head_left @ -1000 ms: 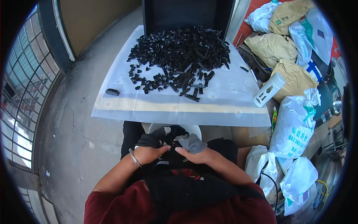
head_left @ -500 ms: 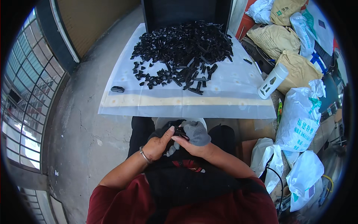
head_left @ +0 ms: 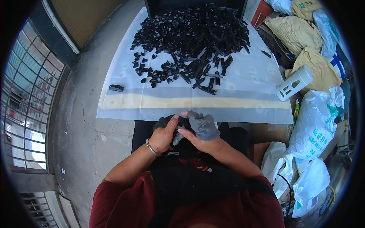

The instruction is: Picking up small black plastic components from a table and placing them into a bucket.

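In front of my lap, just below the table's near edge, both hands meet around a small black plastic part [head_left: 184, 122], partly hidden by fingers. My left hand [head_left: 164, 136] is closed on its left side, bare thumb pointing up along it; darker glove fabric covers the fingers behind. Wearing a grey dotted glove with the thumb bare, my right hand [head_left: 201, 130] grips the part from the right. Beyond them, a large heap of black plastic pieces [head_left: 194, 34] covers the far half of the table. Loose T-shaped and tubular pieces [head_left: 208, 88] lie along its near side.
A pale plastic cover [head_left: 228, 112] drapes the table. One black oblong piece [head_left: 116, 88] lies at its left, a white cylinder with cut-outs [head_left: 294, 83] leans at its right. Stuffed white sacks [head_left: 313, 125] and brown sacks [head_left: 294, 34] crowd the right. A barred window [head_left: 32, 98] stands left.
Both hands have risen slightly toward the table edge, still around the black part, and the right fingers have shifted on it. The white rim seen beneath them earlier is mostly hidden; the view has shifted.
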Demonstrator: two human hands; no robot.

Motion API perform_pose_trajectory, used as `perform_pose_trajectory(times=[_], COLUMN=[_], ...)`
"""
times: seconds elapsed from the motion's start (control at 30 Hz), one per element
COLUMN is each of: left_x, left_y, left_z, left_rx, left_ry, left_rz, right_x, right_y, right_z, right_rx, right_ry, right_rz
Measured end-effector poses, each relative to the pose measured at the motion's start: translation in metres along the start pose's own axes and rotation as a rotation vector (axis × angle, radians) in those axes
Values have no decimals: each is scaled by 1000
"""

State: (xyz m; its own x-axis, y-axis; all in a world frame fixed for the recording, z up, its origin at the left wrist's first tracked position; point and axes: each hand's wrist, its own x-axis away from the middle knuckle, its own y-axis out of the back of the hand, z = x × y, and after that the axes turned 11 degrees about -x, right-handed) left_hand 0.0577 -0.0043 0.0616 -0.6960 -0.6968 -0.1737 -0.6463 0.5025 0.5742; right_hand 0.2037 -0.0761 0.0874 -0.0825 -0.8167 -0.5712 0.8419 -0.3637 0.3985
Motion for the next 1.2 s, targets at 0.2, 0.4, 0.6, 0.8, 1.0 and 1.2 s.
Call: perform_pose_trajectory(times=[0.2, 0.4, 0.6, 0.8, 1.0, 1.2], left_x=[-18, -26, -31, -52, -113, -131], left_y=[11, 9, 3, 20, 28, 18], left_z=[-13, -14, -25, -17, 33, 47], left_rx=[59, -30, -174, -437, -936, -1112], left_ry=[208, 67, -16, -100, -24, -40], left_rz=[-46, -61, -53, 147, -251, -154], right_x=[2, 0, -1, -2, -30, -41], right_y=[26, 29, 20, 27, 62, 53], right_z=[-3, -7, -16, -22, -76, -86], right_rx=[334, 550, 434, 319, 742, 740], right_ry=[35, 78, 152, 55, -18, 5], right_rz=[214, 327, 276, 213, 37, 97])
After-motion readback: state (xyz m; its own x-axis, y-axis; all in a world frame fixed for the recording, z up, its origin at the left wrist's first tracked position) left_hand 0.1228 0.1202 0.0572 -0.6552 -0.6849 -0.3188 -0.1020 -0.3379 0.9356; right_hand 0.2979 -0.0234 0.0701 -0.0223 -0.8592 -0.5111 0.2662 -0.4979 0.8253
